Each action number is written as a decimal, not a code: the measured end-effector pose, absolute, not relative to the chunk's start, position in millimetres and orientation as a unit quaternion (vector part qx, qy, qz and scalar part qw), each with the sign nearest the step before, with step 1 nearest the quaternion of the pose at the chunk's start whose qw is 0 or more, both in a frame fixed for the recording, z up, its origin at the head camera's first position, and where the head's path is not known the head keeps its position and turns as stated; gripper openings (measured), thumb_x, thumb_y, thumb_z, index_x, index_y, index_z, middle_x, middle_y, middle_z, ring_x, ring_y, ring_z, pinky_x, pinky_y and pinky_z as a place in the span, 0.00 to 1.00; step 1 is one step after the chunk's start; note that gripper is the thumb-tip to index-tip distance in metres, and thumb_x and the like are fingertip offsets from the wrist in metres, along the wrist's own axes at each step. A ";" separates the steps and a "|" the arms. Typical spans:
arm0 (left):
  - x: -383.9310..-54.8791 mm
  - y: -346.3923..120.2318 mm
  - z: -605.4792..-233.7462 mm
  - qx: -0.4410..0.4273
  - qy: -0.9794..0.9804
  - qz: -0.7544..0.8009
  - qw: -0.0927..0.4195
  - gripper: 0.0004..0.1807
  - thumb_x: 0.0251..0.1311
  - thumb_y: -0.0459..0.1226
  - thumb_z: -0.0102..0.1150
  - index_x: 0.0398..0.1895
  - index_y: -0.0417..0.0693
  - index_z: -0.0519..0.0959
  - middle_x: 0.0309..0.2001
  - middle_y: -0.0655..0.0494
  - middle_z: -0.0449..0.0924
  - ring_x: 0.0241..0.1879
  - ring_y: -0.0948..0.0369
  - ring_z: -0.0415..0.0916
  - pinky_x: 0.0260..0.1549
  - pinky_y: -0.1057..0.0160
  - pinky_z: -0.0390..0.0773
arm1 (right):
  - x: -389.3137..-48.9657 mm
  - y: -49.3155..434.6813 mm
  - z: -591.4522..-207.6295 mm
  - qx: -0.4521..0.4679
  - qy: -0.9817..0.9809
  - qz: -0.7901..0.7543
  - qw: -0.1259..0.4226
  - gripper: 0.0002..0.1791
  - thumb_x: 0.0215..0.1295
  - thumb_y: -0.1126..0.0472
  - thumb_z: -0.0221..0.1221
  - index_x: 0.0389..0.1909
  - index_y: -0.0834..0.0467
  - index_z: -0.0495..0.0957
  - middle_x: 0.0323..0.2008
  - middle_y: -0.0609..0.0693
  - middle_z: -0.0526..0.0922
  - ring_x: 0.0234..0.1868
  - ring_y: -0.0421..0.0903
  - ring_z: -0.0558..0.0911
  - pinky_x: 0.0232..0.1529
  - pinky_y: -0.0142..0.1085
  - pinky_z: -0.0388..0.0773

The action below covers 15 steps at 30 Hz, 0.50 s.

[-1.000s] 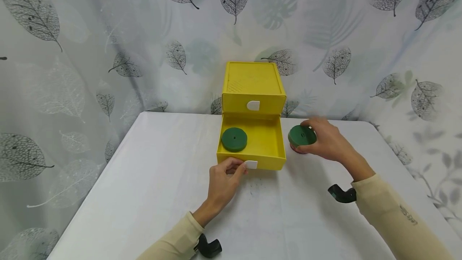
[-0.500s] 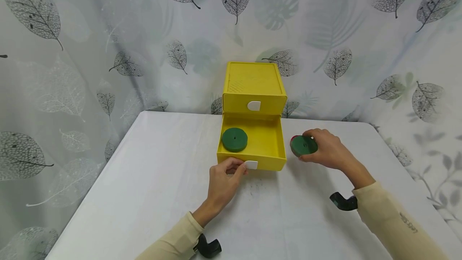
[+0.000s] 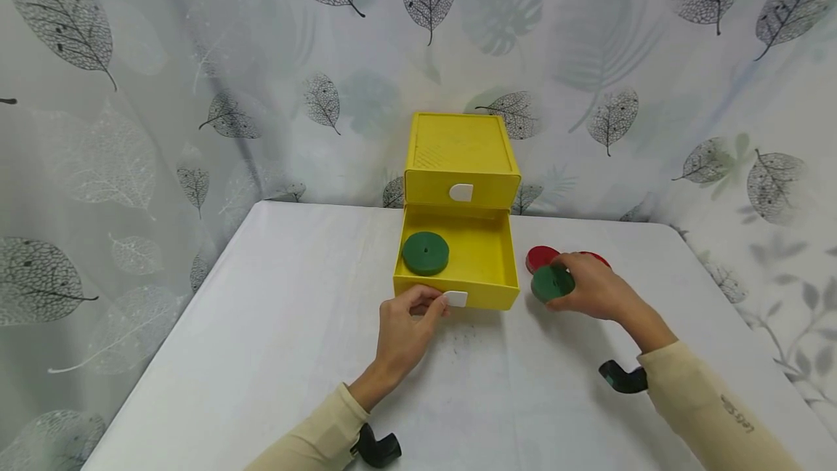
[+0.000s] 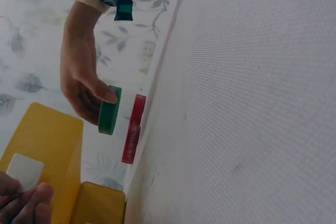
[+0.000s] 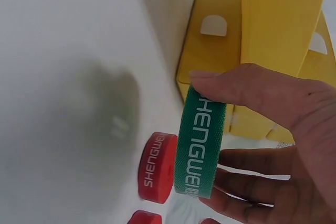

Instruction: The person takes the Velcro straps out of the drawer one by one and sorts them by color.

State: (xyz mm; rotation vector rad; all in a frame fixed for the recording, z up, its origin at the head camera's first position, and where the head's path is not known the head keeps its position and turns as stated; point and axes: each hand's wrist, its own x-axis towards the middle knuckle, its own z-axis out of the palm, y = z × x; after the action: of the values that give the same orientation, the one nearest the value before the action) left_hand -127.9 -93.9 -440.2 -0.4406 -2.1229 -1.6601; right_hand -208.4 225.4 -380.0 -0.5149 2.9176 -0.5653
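Note:
My right hand [image 3: 591, 288] holds a green roll of hook-and-loop tape [image 5: 199, 148] by its edge, thumb on one side and fingers on the other. White lettering runs round it. It is raised off the table, in front of a red tape roll [image 3: 540, 258]. A second red roll [image 3: 596, 258] is mostly hidden behind that hand. My left hand [image 3: 407, 329] pinches the white tab [image 3: 457, 299] on the lower drawer [image 3: 477, 246] of a yellow box. This drawer is pulled out, with another green roll [image 3: 425, 253] lying flat in its left half.
The yellow box's upper drawer [image 3: 428, 186] is closed, its own white tab [image 3: 461, 192] facing front. The box stands at the back of a white-covered table [image 3: 275, 311], against a leaf-patterned curtain [image 3: 366, 35]. Black wrist mounts [image 3: 623, 376] stick out beside both sleeves.
My right hand has drawn the green roll toward me from over the red rolls, which now show on the table. The left hand stays at the drawer tab.

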 end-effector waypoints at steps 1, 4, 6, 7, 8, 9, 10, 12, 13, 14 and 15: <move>-127.9 -93.8 -440.3 -0.158 -0.761 -0.595 0.204 0.02 0.68 0.33 0.68 0.37 0.44 0.87 0.30 0.62 0.87 0.28 0.63 0.85 0.33 0.62 0.85 | -208.5 226.0 -381.7 -0.170 0.965 -0.186 0.067 0.41 0.49 0.53 0.81 0.58 0.70 0.75 0.51 0.63 0.81 0.49 0.60 0.77 0.46 0.55 0.83; -128.0 -93.8 -440.5 -0.158 -0.762 -0.595 0.203 0.03 0.69 0.34 0.68 0.37 0.44 0.87 0.30 0.62 0.87 0.28 0.63 0.85 0.32 0.62 0.85 | -208.6 227.3 -386.8 -0.161 0.966 -0.186 0.082 0.43 0.47 0.52 0.82 0.59 0.70 0.74 0.51 0.63 0.80 0.50 0.60 0.77 0.45 0.55 0.84; -127.8 -93.7 -440.5 -0.156 -0.762 -0.594 0.203 0.03 0.69 0.33 0.68 0.37 0.43 0.87 0.30 0.62 0.87 0.28 0.63 0.85 0.32 0.62 0.85 | -208.7 227.7 -390.1 -0.156 0.966 -0.185 0.089 0.44 0.45 0.52 0.83 0.58 0.70 0.74 0.51 0.63 0.80 0.50 0.61 0.76 0.43 0.54 0.84; -127.7 -93.7 -440.5 -0.156 -0.763 -0.594 0.203 0.03 0.69 0.34 0.68 0.37 0.43 0.87 0.30 0.62 0.87 0.28 0.63 0.85 0.33 0.62 0.85 | -208.8 228.0 -391.7 -0.154 0.966 -0.185 0.093 0.44 0.44 0.52 0.83 0.58 0.70 0.74 0.50 0.63 0.80 0.50 0.61 0.76 0.42 0.54 0.85; -127.7 -93.7 -440.3 -0.155 -0.763 -0.594 0.203 0.03 0.69 0.34 0.68 0.37 0.43 0.87 0.29 0.62 0.87 0.28 0.63 0.85 0.33 0.62 0.85 | -208.9 228.1 -393.5 -0.151 0.966 -0.184 0.096 0.44 0.44 0.52 0.83 0.58 0.70 0.74 0.50 0.63 0.80 0.50 0.61 0.76 0.42 0.53 0.85; -127.5 -93.6 -439.9 -0.154 -0.763 -0.595 0.202 0.03 0.69 0.33 0.67 0.37 0.43 0.87 0.29 0.61 0.87 0.28 0.63 0.85 0.33 0.62 0.85 | -209.2 228.2 -395.2 -0.150 0.966 -0.184 0.098 0.44 0.43 0.52 0.83 0.58 0.70 0.74 0.50 0.62 0.80 0.50 0.61 0.76 0.41 0.53 0.85; -127.3 -93.5 -439.6 -0.154 -0.763 -0.595 0.203 0.03 0.69 0.33 0.68 0.37 0.44 0.87 0.29 0.61 0.87 0.28 0.63 0.85 0.33 0.62 0.85 | -209.4 228.2 -396.9 -0.148 0.967 -0.184 0.101 0.45 0.43 0.52 0.83 0.58 0.70 0.74 0.49 0.62 0.80 0.50 0.61 0.76 0.41 0.53 0.85; -127.3 -93.4 -439.1 -0.152 -0.762 -0.596 0.202 0.02 0.68 0.33 0.68 0.37 0.44 0.87 0.29 0.61 0.87 0.28 0.63 0.84 0.33 0.62 0.85 | -209.7 228.0 -399.7 -0.145 0.967 -0.183 0.105 0.45 0.43 0.52 0.83 0.58 0.70 0.74 0.49 0.62 0.80 0.50 0.61 0.76 0.41 0.52 0.85; -127.3 -93.4 -438.9 -0.152 -0.762 -0.597 0.201 0.02 0.68 0.34 0.68 0.37 0.44 0.87 0.29 0.61 0.87 0.28 0.63 0.84 0.33 0.63 0.85 | -210.1 228.4 -401.1 -0.145 0.967 -0.182 0.108 0.45 0.43 0.52 0.83 0.58 0.70 0.74 0.49 0.62 0.80 0.50 0.61 0.76 0.41 0.53 0.85; -127.2 -93.5 -438.8 -0.151 -0.762 -0.597 0.201 0.02 0.68 0.34 0.68 0.37 0.44 0.87 0.29 0.61 0.87 0.28 0.63 0.84 0.33 0.62 0.85 | -210.4 228.1 -402.5 -0.143 0.967 -0.180 0.110 0.45 0.43 0.52 0.84 0.59 0.70 0.74 0.49 0.61 0.80 0.50 0.60 0.76 0.42 0.52 0.85; -127.2 -93.5 -438.9 -0.150 -0.762 -0.597 0.200 0.02 0.68 0.34 0.68 0.37 0.45 0.87 0.29 0.62 0.87 0.29 0.64 0.84 0.33 0.63 0.85 | -210.6 227.9 -403.6 -0.141 0.967 -0.178 0.112 0.45 0.43 0.52 0.84 0.59 0.70 0.74 0.49 0.61 0.80 0.50 0.61 0.76 0.42 0.53 0.85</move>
State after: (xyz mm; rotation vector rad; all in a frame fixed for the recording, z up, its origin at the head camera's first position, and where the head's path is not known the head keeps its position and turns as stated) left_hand -127.2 -93.5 -438.9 -0.4183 -2.1304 -1.6696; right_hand -210.6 227.9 -403.6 -0.4140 2.8401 -0.5235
